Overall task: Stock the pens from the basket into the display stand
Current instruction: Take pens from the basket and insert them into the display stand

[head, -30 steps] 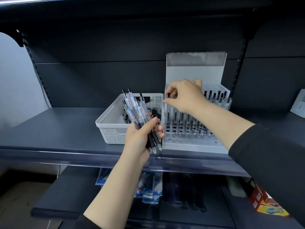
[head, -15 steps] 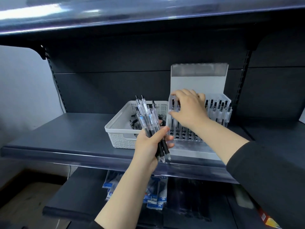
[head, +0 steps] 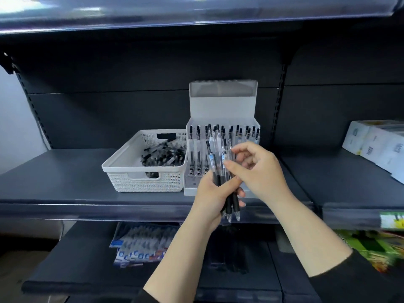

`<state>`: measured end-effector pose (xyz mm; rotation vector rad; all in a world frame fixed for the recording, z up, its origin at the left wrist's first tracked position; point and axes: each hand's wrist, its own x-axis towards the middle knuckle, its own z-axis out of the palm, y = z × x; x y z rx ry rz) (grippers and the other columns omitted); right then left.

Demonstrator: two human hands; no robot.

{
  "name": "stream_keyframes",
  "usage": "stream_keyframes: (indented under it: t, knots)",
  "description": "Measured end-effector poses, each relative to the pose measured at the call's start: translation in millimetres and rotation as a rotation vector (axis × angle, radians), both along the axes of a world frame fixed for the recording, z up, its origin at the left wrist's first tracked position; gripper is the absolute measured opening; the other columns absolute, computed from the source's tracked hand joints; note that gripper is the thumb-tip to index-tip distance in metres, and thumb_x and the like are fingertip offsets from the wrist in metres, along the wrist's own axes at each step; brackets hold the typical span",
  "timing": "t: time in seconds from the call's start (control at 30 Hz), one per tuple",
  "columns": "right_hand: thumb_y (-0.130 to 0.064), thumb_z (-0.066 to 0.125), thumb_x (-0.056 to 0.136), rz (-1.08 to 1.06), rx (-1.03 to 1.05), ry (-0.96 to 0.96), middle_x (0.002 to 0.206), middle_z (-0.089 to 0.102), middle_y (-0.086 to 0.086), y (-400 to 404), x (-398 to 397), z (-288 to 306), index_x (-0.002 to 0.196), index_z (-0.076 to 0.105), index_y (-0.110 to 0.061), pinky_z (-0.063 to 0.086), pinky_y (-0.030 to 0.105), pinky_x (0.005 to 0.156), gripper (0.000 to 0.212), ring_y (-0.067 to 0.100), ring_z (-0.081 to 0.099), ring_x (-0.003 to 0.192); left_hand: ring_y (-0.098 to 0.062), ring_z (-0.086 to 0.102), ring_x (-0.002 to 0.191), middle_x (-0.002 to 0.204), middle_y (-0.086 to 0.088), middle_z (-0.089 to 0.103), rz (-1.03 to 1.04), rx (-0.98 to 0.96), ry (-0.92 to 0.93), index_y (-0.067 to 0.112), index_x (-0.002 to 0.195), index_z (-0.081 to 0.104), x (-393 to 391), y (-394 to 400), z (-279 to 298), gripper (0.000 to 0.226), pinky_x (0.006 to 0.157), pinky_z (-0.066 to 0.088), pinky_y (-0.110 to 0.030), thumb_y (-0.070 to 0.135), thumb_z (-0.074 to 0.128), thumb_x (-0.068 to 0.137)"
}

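Right hand [head: 260,171] left stand [head: 222,110], now pinching clear pens [head: 215,158].

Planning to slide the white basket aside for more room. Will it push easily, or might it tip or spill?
The white basket looks like thin perforated plastic, so probably light and easy to slide on the smooth shelf. Wide and low, it seems unlikely to tip. The loose pens lie below its rim, so they would likely shift, not spill.

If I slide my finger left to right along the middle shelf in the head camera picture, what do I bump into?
White basket → display stand → white boxes at the far right. The bundle of pens in the hands overlaps the stand, so it's left out.
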<state>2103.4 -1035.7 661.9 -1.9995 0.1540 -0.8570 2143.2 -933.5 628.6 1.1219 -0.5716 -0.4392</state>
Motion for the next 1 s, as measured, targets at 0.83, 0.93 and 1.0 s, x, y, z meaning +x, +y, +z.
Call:
stream_keyframes:
  t: [0.83, 0.93, 1.0]
  knots:
    - [-0.028, 0.067, 0.085, 0.115, 0.246, 0.152, 0.072, 0.060, 0.002, -9.9, -6.7, -4.6, 0.086, 0.058, -0.011, 0.044, 0.030, 0.048, 0.019, 0.016, 0.054, 0.051, -0.014, 0.059, 0.056, 0.070, -0.007, 0.058, -0.095, -0.042, 0.130, -0.006, 0.109, 0.056, 9.9, -7.1, -4.6, 0.023, 0.055, 0.056, -0.031, 0.006, 0.058, 0.090]
    - [-0.030, 0.074, 0.077, 0.107, 0.102, 0.156, 0.074, 0.061, 0.004, -9.4, -11.4, -5.9, 0.082, 0.056, -0.013, 0.048, 0.021, 0.053, 0.025, 0.006, 0.059, 0.055, -0.020, 0.064, 0.067, 0.080, -0.015, 0.063, -0.036, -0.073, 0.192, -0.005, 0.112, 0.056, 17.3, -4.4, -2.6, 0.027, 0.060, 0.057, -0.031, 0.011, 0.060, 0.090]
    - [-0.030, 0.078, 0.073, 0.102, -0.019, 0.252, 0.072, 0.062, 0.000, -8.2, -15.1, -6.0, 0.079, 0.055, -0.017, 0.050, 0.020, 0.058, 0.027, 0.001, 0.058, 0.055, -0.023, 0.065, 0.072, 0.081, -0.013, 0.064, -0.001, -0.093, 0.222, 0.001, 0.107, 0.059, 21.0, -2.9, -1.6, 0.024, 0.061, 0.057, -0.033, 0.014, 0.063, 0.087]
